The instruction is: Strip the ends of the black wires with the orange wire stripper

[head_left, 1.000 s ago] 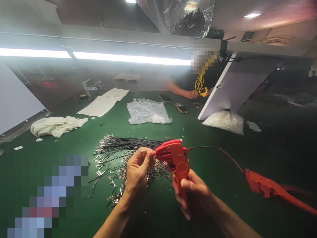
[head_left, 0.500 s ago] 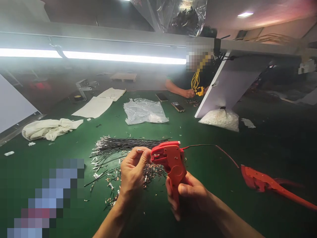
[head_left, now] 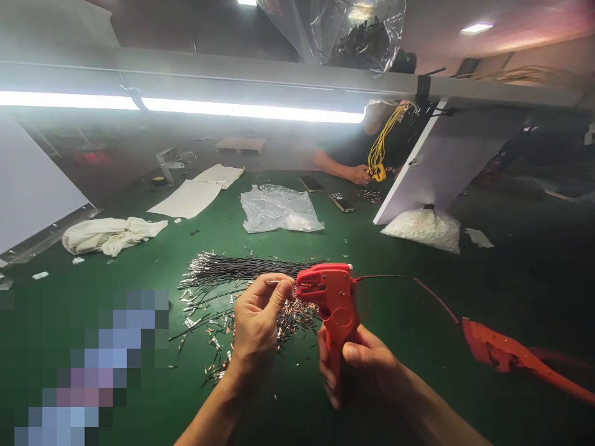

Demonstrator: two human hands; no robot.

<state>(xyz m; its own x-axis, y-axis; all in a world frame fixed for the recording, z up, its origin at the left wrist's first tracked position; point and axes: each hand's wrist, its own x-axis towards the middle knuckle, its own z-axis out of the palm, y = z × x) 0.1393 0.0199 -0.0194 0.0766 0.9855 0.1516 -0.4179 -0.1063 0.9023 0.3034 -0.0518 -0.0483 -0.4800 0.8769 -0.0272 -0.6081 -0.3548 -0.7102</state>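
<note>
My left hand [head_left: 261, 316] pinches a thin wire by its metal tip [head_left: 277, 282], right at the jaws of a red wire stripper [head_left: 338, 300]. Around the handle of that stripper my right hand [head_left: 360, 359] is wrapped. Behind my hands lies a bundle of black wires [head_left: 242, 266] with silvery terminals at the left end. Many small copper and black scraps [head_left: 297, 316] are scattered under and beside my left hand. A dark wire [head_left: 395, 276] runs rightward from behind the stripper toward a second red tool [head_left: 506, 347].
Farther back lie a clear plastic bag [head_left: 279, 210], two phones [head_left: 341, 202], white paper [head_left: 186, 198] and a cream cloth [head_left: 114, 235]. A bag of white pieces [head_left: 423, 229] rests by a slanted panel [head_left: 441, 167]. Across the table, a person's hand [head_left: 359, 174] is near yellow wires [head_left: 382, 145].
The whole view has shifted, so things appear farther right. The wire tip now sits closer to level at the stripper's jaws. Both hands keep their hold.
</note>
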